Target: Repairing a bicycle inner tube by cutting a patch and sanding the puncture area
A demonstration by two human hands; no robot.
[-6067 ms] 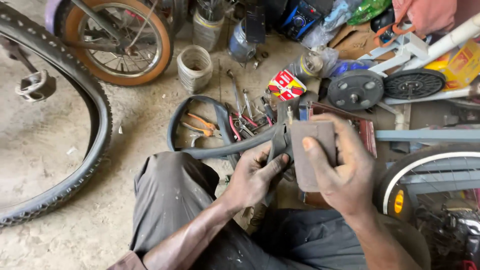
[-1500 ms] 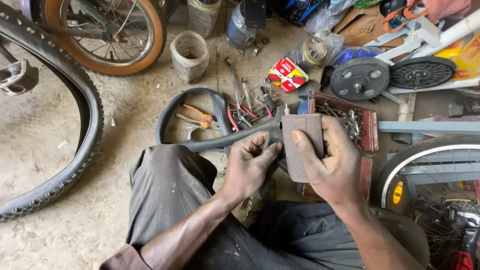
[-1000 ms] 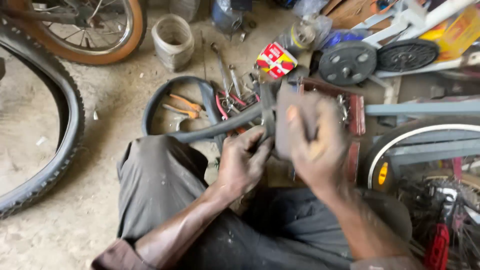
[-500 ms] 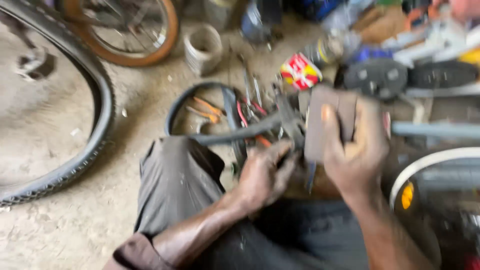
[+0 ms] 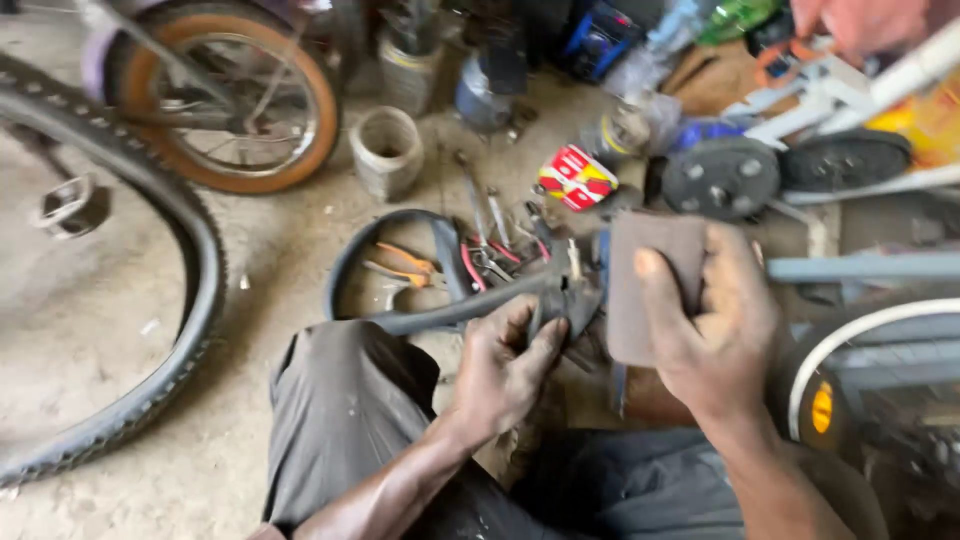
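Left hand (image 5: 505, 375) is pinching a fold of the black rubber inner tube (image 5: 440, 315), grip closed on it, thumb and fingers pressing the limp, matte rubber together just above the person's knee. The tube is looping away from the hand in a flattened ring across the concrete floor (image 5: 90, 330) and back to the fold.

Right hand (image 5: 715, 330) is clasping a flat, rectangular brown sanding block (image 5: 645, 285), grip closed around it with the thumb lying across its dull, grainy face. The block is standing nearly upright, just beside the pinched fold; motion blur is hiding whether the two are touching.

Inside the tube's loop, orange-handled pliers (image 5: 400, 265) are lying on the floor, with a clutter of thin metal tools (image 5: 490, 230) near them. A small red, white and yellow tin (image 5: 577, 178) is sitting beyond the tools. A grey cylindrical pot (image 5: 386, 152) with a rough surface is standing near a small wheel with an orange-brown tyre (image 5: 235, 100). A large knobby black tyre (image 5: 175, 300) is curving along the left side. Two dark round discs (image 5: 722, 178) are lying at upper right.
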